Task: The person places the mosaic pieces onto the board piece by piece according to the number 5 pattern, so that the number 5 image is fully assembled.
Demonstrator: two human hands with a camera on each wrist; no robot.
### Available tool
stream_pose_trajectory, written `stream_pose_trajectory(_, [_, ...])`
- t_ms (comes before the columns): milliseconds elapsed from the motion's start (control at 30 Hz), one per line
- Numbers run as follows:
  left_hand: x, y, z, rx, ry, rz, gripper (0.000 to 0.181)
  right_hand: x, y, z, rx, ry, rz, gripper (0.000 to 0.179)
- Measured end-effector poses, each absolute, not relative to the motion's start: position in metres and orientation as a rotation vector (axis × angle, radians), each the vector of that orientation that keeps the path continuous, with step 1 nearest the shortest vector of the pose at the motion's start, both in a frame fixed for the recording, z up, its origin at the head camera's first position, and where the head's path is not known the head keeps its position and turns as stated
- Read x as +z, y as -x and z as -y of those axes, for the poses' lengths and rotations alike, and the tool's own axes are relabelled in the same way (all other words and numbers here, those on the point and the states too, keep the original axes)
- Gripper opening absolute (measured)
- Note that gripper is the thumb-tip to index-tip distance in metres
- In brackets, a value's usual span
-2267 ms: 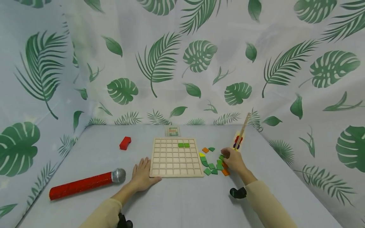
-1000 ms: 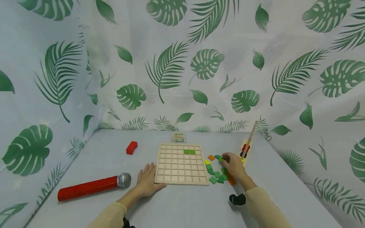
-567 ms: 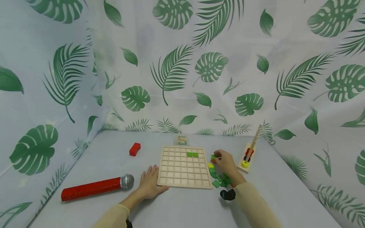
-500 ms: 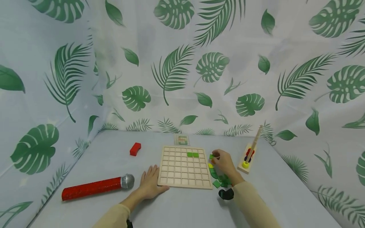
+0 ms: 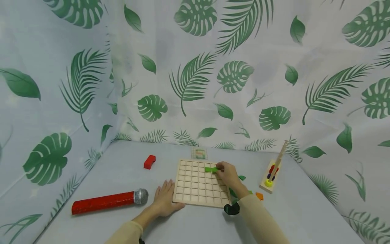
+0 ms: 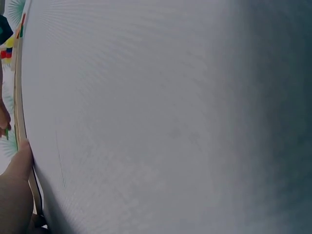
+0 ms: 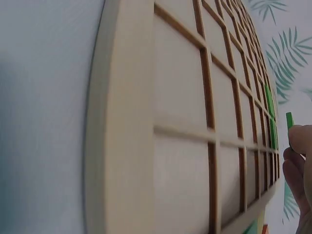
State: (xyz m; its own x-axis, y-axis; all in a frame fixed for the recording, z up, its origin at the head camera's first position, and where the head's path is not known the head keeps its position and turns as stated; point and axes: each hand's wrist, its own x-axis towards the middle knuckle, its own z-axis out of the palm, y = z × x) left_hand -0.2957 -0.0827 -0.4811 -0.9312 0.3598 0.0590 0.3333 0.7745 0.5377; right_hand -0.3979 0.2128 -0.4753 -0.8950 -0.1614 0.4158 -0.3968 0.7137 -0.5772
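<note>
A wooden grid board lies on the table with two green square tiles side by side in its upper right cells. My right hand is over the board's upper right part, thumb and fingertips pinching a third green tile. In the right wrist view this tile stands on edge, raised off the grid beside the seated pair. My left hand rests with spread fingers along the board's left edge, its thumb at the near corner.
Right of the board lie loose pieces, including an orange one and a green one, some hidden by the right arm. A bead stand, pattern card, red block and red toy microphone surround the board.
From the loose pieces at the right, my right hand has carried the green tile left over the board. My left hand has stayed at the board's edge. The head view has shifted slightly.
</note>
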Motion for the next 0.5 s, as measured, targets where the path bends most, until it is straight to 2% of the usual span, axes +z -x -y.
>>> stream_pose_trajectory(500, [-0.484,0.297,0.084,0.911,-0.597,-2.904,0.093,-0.481,0.409,-0.174,1.003,-0.500,2.610,0.020])
